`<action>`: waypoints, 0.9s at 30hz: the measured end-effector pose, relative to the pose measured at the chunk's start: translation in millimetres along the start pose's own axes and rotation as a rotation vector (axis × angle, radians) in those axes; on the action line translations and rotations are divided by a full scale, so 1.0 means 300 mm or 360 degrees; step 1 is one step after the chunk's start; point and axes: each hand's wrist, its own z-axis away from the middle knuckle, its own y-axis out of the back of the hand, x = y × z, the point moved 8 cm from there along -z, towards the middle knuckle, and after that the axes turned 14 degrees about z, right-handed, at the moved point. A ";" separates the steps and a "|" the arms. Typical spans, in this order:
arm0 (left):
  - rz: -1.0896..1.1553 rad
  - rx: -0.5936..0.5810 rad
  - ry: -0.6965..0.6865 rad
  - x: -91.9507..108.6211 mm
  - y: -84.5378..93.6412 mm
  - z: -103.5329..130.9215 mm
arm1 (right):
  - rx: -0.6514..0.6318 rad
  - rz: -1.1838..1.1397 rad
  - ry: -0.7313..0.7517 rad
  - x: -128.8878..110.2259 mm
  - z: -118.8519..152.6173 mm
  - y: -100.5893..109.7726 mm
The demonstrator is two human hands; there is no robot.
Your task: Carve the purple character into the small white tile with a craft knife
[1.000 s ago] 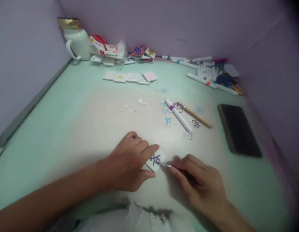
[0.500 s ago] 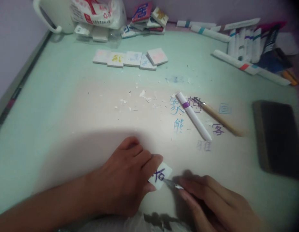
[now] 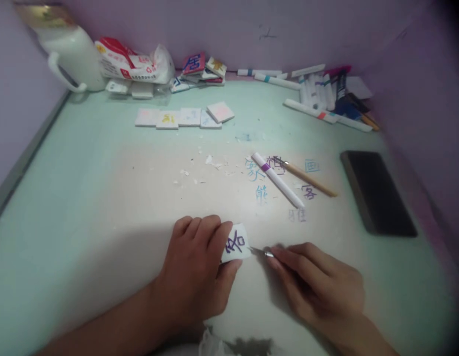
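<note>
My left hand (image 3: 199,267) grips a small white square block (image 3: 241,235) by its left part, thumb below and fingers above. A purple character is drawn on the block's face, partly covered by my fingers. In my right hand (image 3: 318,282) is a carving knife (image 3: 267,251) with a thin pointed blade and a silvery collar; its handle is mostly hidden. The blade tip is at the block's right edge; whether it touches, I cannot tell. Beyond my hands lie a white marker with a purple band (image 3: 279,182) and a wooden-handled tool (image 3: 311,180).
White shavings (image 3: 209,159) are scattered mid-table. A dark phone-like slab (image 3: 377,193) lies at right. Several square blocks (image 3: 190,116) form a row behind, near a plastic packet (image 3: 136,64) and white jug (image 3: 71,57). Markers (image 3: 311,106) pile up at back right.
The camera view has tilted up, showing more wall. The block has turned in my left hand, showing more of its character, and the blade has shifted from the character to the block's right edge.
</note>
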 end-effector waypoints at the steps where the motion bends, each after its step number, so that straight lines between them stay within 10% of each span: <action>1: 0.0011 0.0007 -0.0002 -0.001 0.001 -0.002 | 0.0005 0.0010 -0.0005 -0.002 0.002 0.001; 27: 0.0160 -0.0072 0.0048 -0.009 -0.007 -0.012 | -0.0260 0.0098 0.0332 -0.030 -0.064 0.009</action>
